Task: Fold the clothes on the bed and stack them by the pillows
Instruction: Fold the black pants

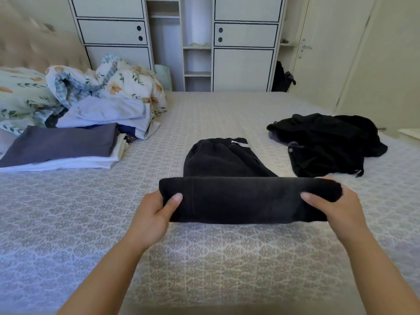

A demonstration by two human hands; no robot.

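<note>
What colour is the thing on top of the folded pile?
Dark greyish purple: the top folded garment of the pile, seen in the head view.

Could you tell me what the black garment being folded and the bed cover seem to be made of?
The black garment looks like thick, matte woven cotton, perhaps faded denim: it holds a firm, rounded fold and shows a stitched seam. The bed cover seems a thin quilted or jacquard fabric, with a repeating grey pattern and no sheen.

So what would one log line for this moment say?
step: folding | left hand: holds black garment | right hand: holds it too | unfolded black pile: waiting | folded stack: near pillows
</note>
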